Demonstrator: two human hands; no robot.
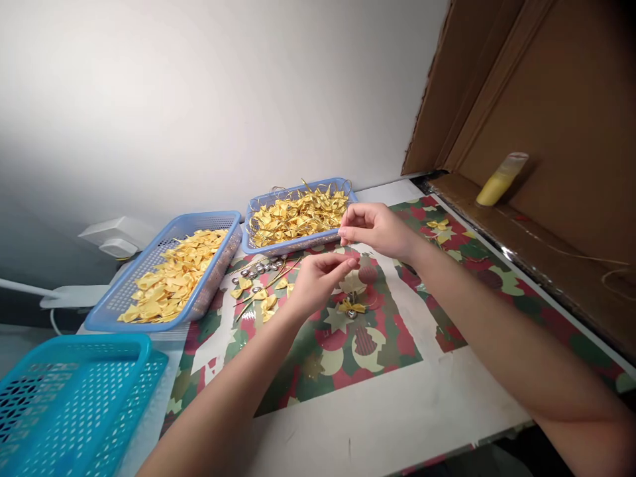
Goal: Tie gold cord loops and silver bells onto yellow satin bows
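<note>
While the left hand (318,278) and the right hand (372,228) are pinching something too small to tell above the patterned paper (377,344), a yellow bow (352,307) is lying just below, seeming light, soft, best taken at its knot

Turquoise basket (74,391) cut off lower left

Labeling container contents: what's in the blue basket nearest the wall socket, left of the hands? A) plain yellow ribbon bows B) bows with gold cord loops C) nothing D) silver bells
A: the left blue basket is heaped with plain yellow bows; the bows with gold cord fill the other basket farther right, and the small silver bells lie loose on the patterned mat.
</note>
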